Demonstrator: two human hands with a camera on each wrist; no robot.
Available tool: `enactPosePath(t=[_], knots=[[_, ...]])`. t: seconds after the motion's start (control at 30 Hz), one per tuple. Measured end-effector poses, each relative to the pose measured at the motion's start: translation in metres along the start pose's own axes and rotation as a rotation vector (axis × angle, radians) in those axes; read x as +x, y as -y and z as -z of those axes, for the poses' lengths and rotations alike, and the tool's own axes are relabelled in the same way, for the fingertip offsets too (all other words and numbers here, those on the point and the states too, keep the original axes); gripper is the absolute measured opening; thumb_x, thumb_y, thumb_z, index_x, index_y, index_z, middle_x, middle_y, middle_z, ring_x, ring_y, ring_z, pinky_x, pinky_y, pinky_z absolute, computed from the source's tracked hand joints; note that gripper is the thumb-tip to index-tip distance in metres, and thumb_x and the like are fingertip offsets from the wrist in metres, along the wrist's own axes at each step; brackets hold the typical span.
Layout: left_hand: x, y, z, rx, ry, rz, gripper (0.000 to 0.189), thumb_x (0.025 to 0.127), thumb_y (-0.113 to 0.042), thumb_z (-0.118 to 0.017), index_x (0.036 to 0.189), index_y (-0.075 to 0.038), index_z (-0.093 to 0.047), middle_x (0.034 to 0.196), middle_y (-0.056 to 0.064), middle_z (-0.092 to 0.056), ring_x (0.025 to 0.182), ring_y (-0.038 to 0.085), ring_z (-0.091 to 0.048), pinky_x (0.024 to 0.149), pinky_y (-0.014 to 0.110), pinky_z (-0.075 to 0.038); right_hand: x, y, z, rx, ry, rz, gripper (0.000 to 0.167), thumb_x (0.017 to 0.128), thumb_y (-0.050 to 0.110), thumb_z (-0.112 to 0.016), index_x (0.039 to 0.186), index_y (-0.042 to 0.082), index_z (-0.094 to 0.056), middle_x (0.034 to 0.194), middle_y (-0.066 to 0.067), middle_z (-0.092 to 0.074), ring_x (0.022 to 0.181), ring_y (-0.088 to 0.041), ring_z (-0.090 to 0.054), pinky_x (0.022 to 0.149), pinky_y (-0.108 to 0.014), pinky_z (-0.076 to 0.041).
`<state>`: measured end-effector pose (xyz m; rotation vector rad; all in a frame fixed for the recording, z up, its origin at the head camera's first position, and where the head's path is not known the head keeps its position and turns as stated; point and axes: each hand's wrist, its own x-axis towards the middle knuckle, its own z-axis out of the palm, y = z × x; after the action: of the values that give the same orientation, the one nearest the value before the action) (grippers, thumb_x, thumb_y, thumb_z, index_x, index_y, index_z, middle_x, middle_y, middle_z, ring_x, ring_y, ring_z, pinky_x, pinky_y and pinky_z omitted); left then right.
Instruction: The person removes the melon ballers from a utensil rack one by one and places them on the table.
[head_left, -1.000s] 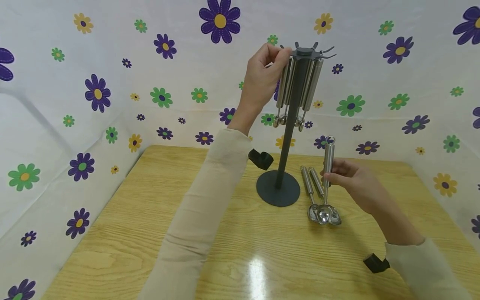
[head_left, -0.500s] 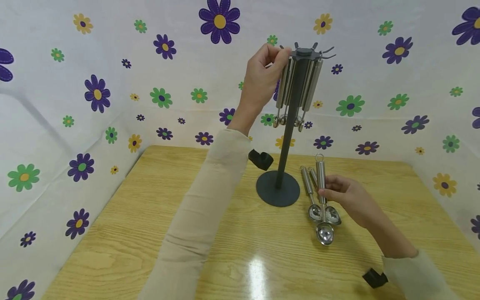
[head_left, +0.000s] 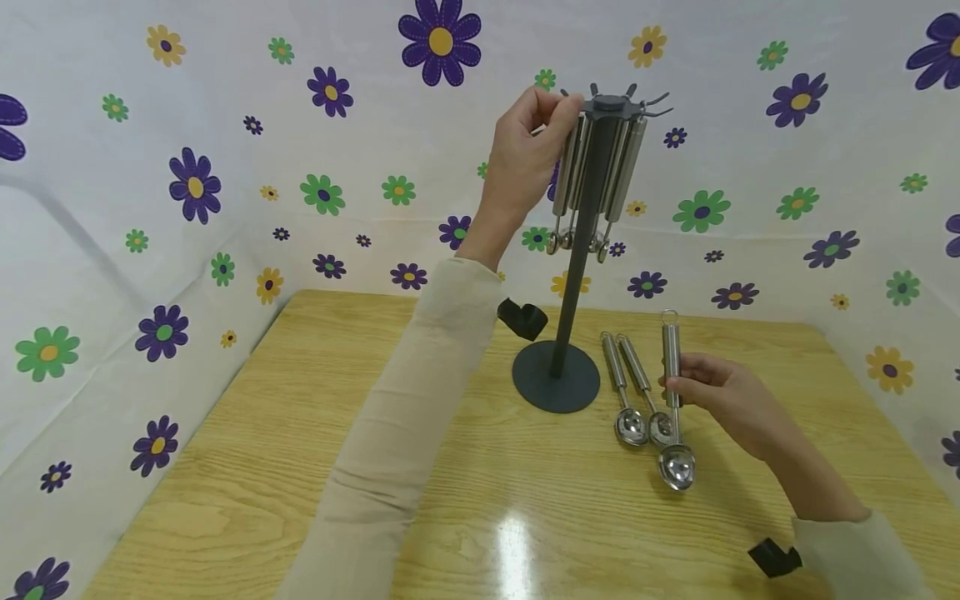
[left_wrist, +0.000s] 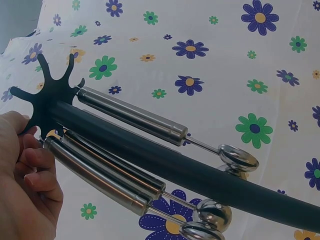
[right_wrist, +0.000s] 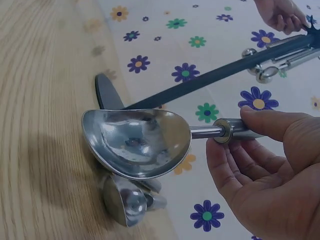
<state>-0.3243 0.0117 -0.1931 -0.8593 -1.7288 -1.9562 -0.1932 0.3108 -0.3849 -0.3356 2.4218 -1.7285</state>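
Note:
My left hand (head_left: 522, 150) pinches one of the hooks at the top of a dark utensil stand (head_left: 577, 283). Several steel scoops (left_wrist: 132, 115) hang by their handles from the hooks around its pole. My right hand (head_left: 731, 396) pinches the handle of a steel scoop (head_left: 677, 467) between thumb and fingers, its ring end up and bowl down. That bowl (right_wrist: 137, 142) is deep and faces the right wrist camera. Two more scoops, a left one (head_left: 630, 427) and a right one (head_left: 637, 371), lie on the table between the stand's base and my right hand.
The wooden table (head_left: 315, 450) carries the stand's round base (head_left: 536, 387). Flower-printed cloth (head_left: 360, 167) rises behind it and at both sides. A black wrist mount shows by the left forearm (head_left: 522, 319) and another by the right sleeve (head_left: 775, 557).
My right hand has brought its scoop lower and nearer to me, then to the right, off the two lying scoops' middle. My left hand stays at the stand's top.

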Motion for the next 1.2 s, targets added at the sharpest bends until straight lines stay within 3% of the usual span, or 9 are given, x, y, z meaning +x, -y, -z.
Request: enactPosePath(t=[0.13,0.27,0.57,0.73,0.83,0.9,0.97,1.07,1.2], knots=[[0.0,-0.002,-0.001,-0.004,-0.002,0.026,0.013,0.107,-0.011,-0.058,0.095,-0.005,-0.057,0.085,0.005,-0.052,0.079,0.017,-0.051,0.075,0.025,-0.045,-0.001,-0.004,0.01,-0.016,0.004,-0.014,0.022,0.107,0.014,-0.059,0.126,0.003,-0.064,0.112,0.006,-0.072,0.102,-0.013,-0.067,0.088,-0.02,-0.052],[0.0,-0.002,-0.001,-0.001,-0.002,0.011,0.012,0.107,-0.01,-0.058,0.096,-0.004,-0.057,0.085,0.007,-0.052,0.079,0.019,-0.051,0.075,0.026,-0.045,-0.001,-0.011,0.022,-0.01,0.013,-0.039,0.023,0.108,0.016,-0.058,0.128,0.005,-0.064,0.114,0.007,-0.071,0.103,-0.013,-0.067,0.089,-0.018,-0.05],[0.001,-0.001,-0.001,0.012,-0.006,0.014,0.013,0.107,-0.011,-0.058,0.095,-0.005,-0.057,0.083,0.004,-0.051,0.078,0.016,-0.049,0.074,0.025,-0.044,0.0,-0.021,0.042,-0.094,0.007,-0.111,0.038,0.11,0.026,-0.054,0.137,-0.001,-0.056,0.118,0.009,-0.068,0.106,-0.007,-0.066,0.093,-0.021,-0.049],[-0.001,-0.003,-0.001,0.005,-0.007,0.035,0.013,0.107,-0.011,-0.058,0.096,-0.005,-0.057,0.085,0.006,-0.052,0.079,0.017,-0.05,0.075,0.025,-0.045,0.003,-0.022,0.049,-0.135,0.01,-0.154,0.047,0.11,0.031,-0.053,0.141,-0.004,-0.052,0.117,0.012,-0.068,0.107,-0.012,-0.067,0.089,-0.017,-0.046],[0.0,-0.004,-0.001,0.005,-0.01,0.048,0.013,0.107,-0.012,-0.058,0.096,-0.006,-0.057,0.086,0.007,-0.052,0.079,0.017,-0.051,0.075,0.025,-0.045,0.005,-0.022,0.052,-0.145,0.014,-0.176,0.056,0.11,0.035,-0.053,0.146,-0.007,-0.045,0.121,0.009,-0.067,0.108,-0.012,-0.067,0.104,-0.035,-0.045],[0.0,-0.002,-0.001,0.002,-0.009,0.038,0.013,0.107,-0.011,-0.058,0.096,-0.005,-0.057,0.085,0.006,-0.052,0.079,0.017,-0.051,0.075,0.026,-0.045,0.007,-0.024,0.053,-0.146,0.016,-0.19,0.062,0.11,0.037,-0.052,0.149,-0.009,-0.041,0.123,0.007,-0.067,0.109,-0.012,-0.067,0.113,-0.052,-0.037],[0.0,-0.001,-0.001,0.003,-0.01,0.018,0.013,0.107,-0.011,-0.058,0.096,-0.005,-0.057,0.084,0.006,-0.052,0.079,0.018,-0.05,0.074,0.026,-0.045,0.01,-0.026,0.054,-0.131,0.021,-0.194,0.064,0.11,0.037,-0.052,0.15,-0.011,-0.038,0.124,0.005,-0.067,0.109,-0.012,-0.067,0.114,-0.064,-0.029],[0.0,0.001,0.0,0.001,-0.01,0.0,0.013,0.107,-0.011,-0.058,0.096,-0.004,-0.058,0.083,0.005,-0.052,0.078,0.018,-0.05,0.074,0.027,-0.045,0.014,-0.03,0.056,-0.097,0.024,-0.182,0.063,0.11,0.034,-0.052,0.149,-0.014,-0.036,0.123,0.004,-0.067,0.11,-0.011,-0.066,0.112,-0.046,-0.04],[0.001,0.001,-0.001,-0.005,-0.01,0.015,0.013,0.107,-0.011,-0.058,0.095,-0.005,-0.057,0.084,0.006,-0.052,0.078,0.018,-0.05,0.074,0.026,-0.045,0.02,-0.035,0.058,-0.042,0.022,-0.162,0.061,0.11,0.029,-0.052,0.148,-0.017,-0.034,0.121,0.002,-0.066,0.107,-0.008,-0.066,0.093,-0.017,-0.048]])
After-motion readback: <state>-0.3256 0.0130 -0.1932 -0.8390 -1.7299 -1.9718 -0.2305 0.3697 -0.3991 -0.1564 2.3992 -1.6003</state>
